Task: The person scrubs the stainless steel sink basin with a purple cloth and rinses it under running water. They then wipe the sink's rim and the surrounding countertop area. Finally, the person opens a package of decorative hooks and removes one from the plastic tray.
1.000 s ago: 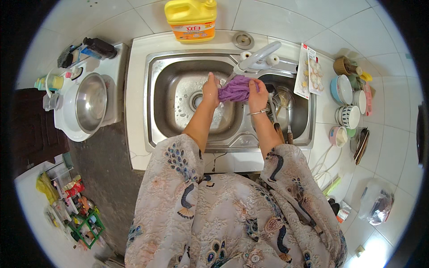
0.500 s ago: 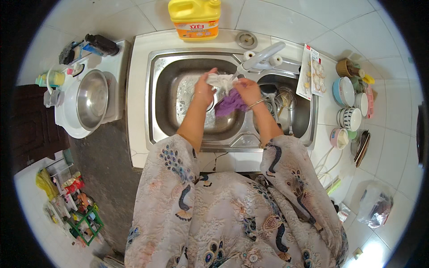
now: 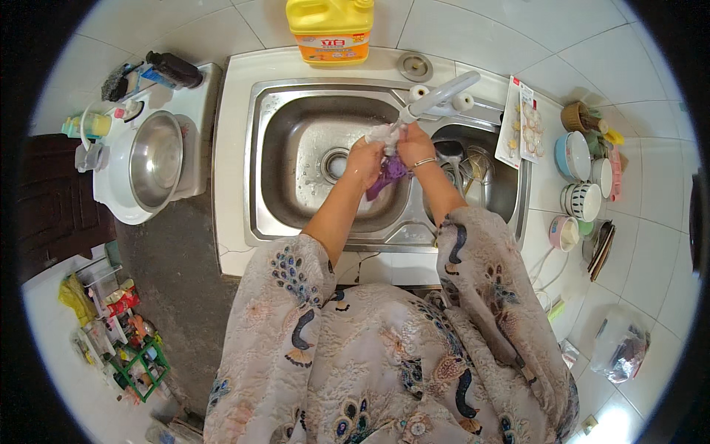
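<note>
Head view shows us our two hands close together near the centre of the frame, at the end of the white faucet (image 3: pixel 445 95). Our left hand (image 3: pixel 365 160) and right hand (image 3: pixel 416 146) clasp a purple cloth (image 3: pixel 387 177) bunched between them, its lower end hanging over the left-hand sink basin (image 3: pixel 292 170). Whether the whitish patch above is fabric or water, we cannot tell. Upper centre, a yellow jug (image 3: pixel 330 33) stands behind the sink.
</note>
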`<state>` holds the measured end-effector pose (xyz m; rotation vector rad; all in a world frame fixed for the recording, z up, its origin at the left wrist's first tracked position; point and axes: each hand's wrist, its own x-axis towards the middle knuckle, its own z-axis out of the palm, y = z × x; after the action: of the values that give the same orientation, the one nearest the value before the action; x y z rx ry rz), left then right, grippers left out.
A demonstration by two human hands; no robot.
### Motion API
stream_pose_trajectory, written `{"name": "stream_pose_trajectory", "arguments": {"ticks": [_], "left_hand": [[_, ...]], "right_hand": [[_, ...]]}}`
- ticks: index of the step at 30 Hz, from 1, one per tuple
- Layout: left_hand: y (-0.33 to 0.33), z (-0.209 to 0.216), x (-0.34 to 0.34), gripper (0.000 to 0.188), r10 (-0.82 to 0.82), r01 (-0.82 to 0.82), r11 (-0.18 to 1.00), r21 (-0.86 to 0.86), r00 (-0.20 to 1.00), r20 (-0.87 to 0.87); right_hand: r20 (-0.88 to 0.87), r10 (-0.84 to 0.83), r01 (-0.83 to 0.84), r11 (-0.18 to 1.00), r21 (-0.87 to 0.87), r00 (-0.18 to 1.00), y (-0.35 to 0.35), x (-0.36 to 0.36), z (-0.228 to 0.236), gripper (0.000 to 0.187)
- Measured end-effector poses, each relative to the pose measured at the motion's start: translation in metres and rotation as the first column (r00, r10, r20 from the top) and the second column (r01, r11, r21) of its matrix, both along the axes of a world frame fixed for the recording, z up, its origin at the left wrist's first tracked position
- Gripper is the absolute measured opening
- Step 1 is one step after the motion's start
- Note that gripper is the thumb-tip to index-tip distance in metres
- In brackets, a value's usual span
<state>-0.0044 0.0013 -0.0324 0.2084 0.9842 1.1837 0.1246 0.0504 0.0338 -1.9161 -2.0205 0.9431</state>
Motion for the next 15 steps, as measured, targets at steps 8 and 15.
{"name": "stream_pose_trajectory", "arguments": {"ticks": [8,15], "left_hand": [[0.013,0.011,-0.041,0.018,0.277,-0.286,0.934,-0.214,0.958,-0.072],[0.013,0.030,-0.029,0.038,-0.101,0.072,0.994,0.084,0.903,0.417]], "right_hand": [[-0.241,0.037,-0.040,0.999,-0.009,0.970,-0.013,0.012,0.004,0.035],[-0.463,0.069,-0.086,0.996,-0.015,0.884,-0.016,0.026,-0.020,0.048]]}}
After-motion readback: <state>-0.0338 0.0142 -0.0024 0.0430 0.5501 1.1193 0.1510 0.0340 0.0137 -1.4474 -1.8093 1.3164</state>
